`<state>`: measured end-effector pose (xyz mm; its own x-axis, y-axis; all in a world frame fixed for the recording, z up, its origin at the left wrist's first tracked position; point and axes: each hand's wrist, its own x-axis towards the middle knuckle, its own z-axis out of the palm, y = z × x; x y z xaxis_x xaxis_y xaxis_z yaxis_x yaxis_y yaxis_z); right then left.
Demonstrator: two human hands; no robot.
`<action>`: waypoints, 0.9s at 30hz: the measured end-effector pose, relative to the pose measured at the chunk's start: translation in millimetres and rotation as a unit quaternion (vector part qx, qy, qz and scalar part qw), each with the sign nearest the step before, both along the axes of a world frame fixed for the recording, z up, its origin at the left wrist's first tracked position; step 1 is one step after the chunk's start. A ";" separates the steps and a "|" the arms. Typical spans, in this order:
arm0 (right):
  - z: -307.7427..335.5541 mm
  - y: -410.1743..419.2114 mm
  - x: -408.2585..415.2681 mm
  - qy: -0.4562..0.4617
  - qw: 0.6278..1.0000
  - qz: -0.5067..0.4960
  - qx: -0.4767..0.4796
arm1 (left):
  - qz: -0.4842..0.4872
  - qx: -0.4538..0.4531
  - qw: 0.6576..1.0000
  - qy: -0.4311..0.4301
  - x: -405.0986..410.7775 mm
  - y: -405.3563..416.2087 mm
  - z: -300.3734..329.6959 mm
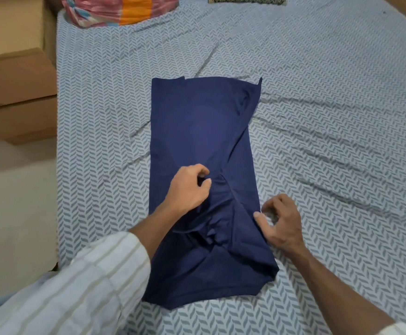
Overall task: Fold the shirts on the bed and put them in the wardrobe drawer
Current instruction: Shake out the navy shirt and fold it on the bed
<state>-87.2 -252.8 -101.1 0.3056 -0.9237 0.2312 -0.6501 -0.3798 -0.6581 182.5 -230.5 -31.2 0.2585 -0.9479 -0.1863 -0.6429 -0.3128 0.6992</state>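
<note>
A navy blue shirt (202,126) lies lengthwise on the bed (330,141), folded into a long strip with its sides turned in. My left hand (188,188) rests on the middle of the shirt and pinches a bunched fold of its fabric between thumb and fingers. My right hand (280,220) sits at the shirt's right edge, its fingers curled and its thumb touching the fabric there. The cloth between the two hands is wrinkled and gathered. The near end of the shirt spreads wider toward me.
The bed carries a grey-and-white herringbone sheet. A pink, orange and blue pillow (120,9) lies at the far left, a dark patterned cloth (248,0) at the far edge. Brown cardboard boxes (16,97) stand left of the bed.
</note>
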 end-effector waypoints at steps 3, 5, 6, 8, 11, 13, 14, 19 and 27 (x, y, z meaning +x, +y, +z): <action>-6.0 -0.2 0.8 -0.013 1.000 0.002 0.007 | -0.009 0.063 0.998 -0.028 -14.9 -30.7 -2.8; -9.7 -1.4 -1.2 -0.017 1.000 0.002 0.012 | -0.015 0.145 0.987 -0.064 -24.4 -46.7 -0.8; -9.6 -1.4 -1.3 -0.017 1.000 0.002 0.010 | -0.012 0.165 0.984 -0.065 -27.2 -51.4 1.9; -9.0 -1.0 -0.7 -0.021 1.000 0.001 0.006 | 0.010 0.165 0.985 -0.046 -29.9 -57.0 8.5; -8.8 -0.7 1.1 -0.038 0.999 0.001 0.008 | 0.061 0.124 0.990 -0.034 -26.7 -55.9 15.4; -9.3 -0.2 1.3 -0.037 0.999 0.000 0.007 | 0.078 0.098 0.992 -0.011 -19.4 -50.8 14.9; -9.7 -0.4 1.4 -0.034 0.999 -0.002 0.007 | 0.084 0.097 0.992 0.018 -15.4 -47.7 13.4; -1.4 -0.7 4.8 -0.020 0.999 -0.019 0.021 | 0.104 0.214 0.957 0.163 7.0 -37.6 -3.9; 21.9 -72.3 75.8 0.046 0.978 -0.161 0.123 | 0.088 0.248 0.924 0.277 28.6 -45.5 -21.6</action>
<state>-11.4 -325.1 -79.2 -0.0012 -0.9997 -0.0253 -0.7702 0.0170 -0.6376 211.1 -276.0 -52.9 0.1343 -0.6628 -0.7366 -0.1373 -0.7486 0.6486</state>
